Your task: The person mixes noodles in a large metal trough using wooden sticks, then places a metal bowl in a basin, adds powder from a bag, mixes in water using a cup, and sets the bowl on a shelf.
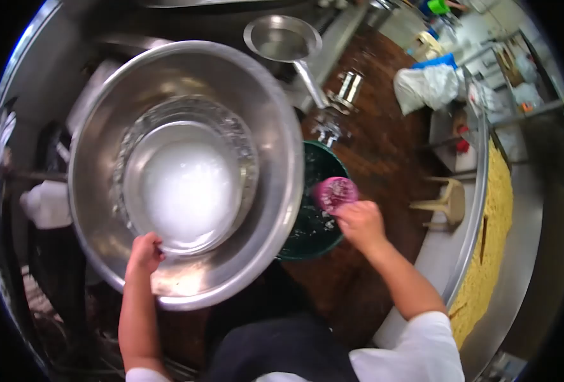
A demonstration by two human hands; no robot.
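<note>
My left hand (146, 252) is closed on the near rim of a round metal pot (135, 219), which holds whitish liquid. The pot stands inside a large, wide steel basin (272, 159), with clear water around it. In my right hand (361, 223) is a pink scoop (336, 193), my fingers wrapped round its handle. The scoop is over a dark green bucket (310, 245) of water, to the right of the basin, and what looks like water or ice glints in it.
A steel saucepan (282, 39) with a long handle sits beyond the basin. White sacks (428, 86) and a beige plastic stool (447, 202) stand on the wet brown floor (384, 140). Along the right, a metal tray (473, 235) holds yellow food. Someone's arm shows at the top right.
</note>
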